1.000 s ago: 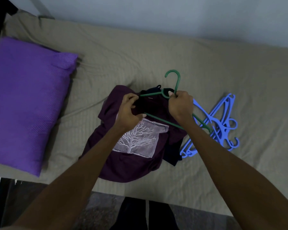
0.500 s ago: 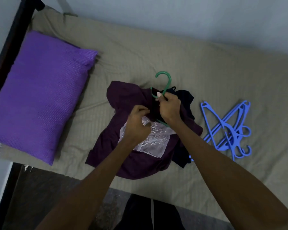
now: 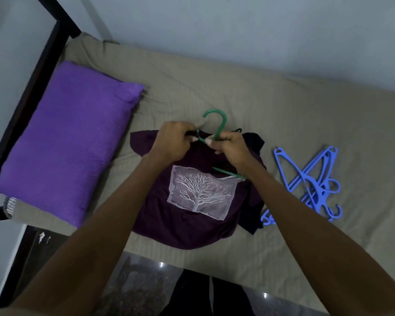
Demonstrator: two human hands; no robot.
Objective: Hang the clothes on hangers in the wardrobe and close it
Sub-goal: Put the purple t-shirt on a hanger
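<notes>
A person leans over a bed (image 3: 283, 106). The right hand (image 3: 230, 147) grasps a green hanger (image 3: 219, 126) at its neck, steadying it, while the left hand (image 3: 171, 142) pinches the purple shirt's (image 3: 180, 226) collar, apparently feeding it over the hanger. Blue hangers (image 3: 315, 185) wait nearby.

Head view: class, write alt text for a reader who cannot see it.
Two hands, left hand and right hand, work a green hanger into a maroon tree-print T-shirt on a bed. Blue hangers lie right, a purple pillow left.
</notes>
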